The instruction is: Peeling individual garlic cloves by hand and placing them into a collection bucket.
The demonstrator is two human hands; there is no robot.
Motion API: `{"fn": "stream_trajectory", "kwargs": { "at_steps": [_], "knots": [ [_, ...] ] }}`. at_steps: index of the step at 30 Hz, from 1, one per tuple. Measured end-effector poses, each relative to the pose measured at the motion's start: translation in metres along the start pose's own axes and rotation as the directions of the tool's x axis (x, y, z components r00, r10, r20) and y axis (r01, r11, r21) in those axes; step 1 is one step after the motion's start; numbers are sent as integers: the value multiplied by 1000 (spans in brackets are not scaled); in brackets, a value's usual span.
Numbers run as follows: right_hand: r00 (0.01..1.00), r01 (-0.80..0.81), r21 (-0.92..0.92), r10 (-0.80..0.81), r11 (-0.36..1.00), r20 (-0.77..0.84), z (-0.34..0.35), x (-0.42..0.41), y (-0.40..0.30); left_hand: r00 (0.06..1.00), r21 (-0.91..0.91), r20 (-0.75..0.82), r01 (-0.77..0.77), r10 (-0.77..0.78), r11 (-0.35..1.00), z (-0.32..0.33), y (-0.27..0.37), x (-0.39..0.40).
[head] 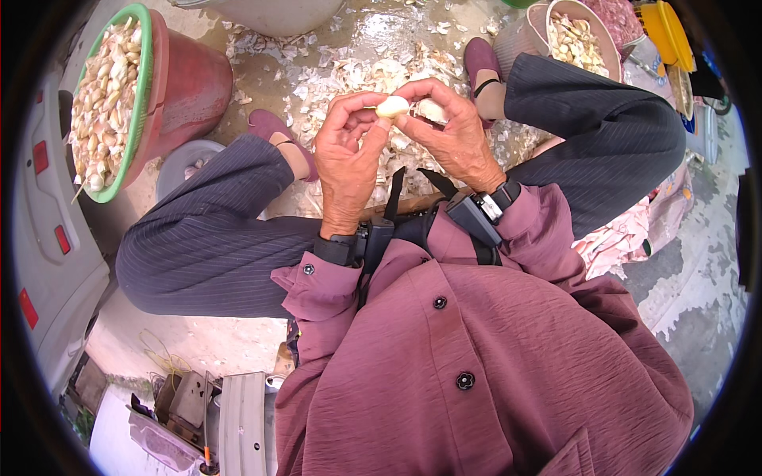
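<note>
A pale, smooth garlic clove (393, 107) is pinched between the fingertips of both hands, above the floor between my knees. My left hand (352, 152) holds its left side with thumb and forefinger, the other fingers curled behind. On the clove's right, my right hand (455, 140) grips with thumb and index finger. Beneath the right fingers shows a whitish piece (431, 110), partly covered; I cannot tell whether the hand holds it. Garlic skins (351, 77) lie thickly scattered on the wet floor under both hands.
At the left, a green basket (146, 89) heaped with garlic cloves rests on a red bucket (196, 83). A grey basin (178, 166) stands below it. Upper right, a pale bucket (518, 44) holds cloves, near a yellow bucket (661, 35). A large basin (274, 15) is at the top.
</note>
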State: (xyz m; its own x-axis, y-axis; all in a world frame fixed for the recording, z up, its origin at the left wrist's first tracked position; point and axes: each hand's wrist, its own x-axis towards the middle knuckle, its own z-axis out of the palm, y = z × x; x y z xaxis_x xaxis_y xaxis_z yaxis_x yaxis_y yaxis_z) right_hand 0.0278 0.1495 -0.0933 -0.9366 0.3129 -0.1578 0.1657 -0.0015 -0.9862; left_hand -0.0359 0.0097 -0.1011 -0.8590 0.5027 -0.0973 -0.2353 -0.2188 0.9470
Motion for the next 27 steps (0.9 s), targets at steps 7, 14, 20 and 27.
{"fn": "stream_trajectory", "kwargs": {
  "at_steps": [7,14,20,27],
  "knots": [
    [1000,30,-18,-30,999,3,0,0,-1,992,-66,-68,101,-106,993,0,1,-3],
    [997,79,-23,-79,997,6,2,0,-2,991,-97,-82,98,-106,990,1,-1,0],
    [1000,0,-49,1,999,19,-3,2,3,991,-5,-47,125,-125,992,-1,1,-1],
    [977,-194,73,187,978,100,-6,2,6,987,18,-24,161,-161,987,-3,-1,0]
  ]
}}
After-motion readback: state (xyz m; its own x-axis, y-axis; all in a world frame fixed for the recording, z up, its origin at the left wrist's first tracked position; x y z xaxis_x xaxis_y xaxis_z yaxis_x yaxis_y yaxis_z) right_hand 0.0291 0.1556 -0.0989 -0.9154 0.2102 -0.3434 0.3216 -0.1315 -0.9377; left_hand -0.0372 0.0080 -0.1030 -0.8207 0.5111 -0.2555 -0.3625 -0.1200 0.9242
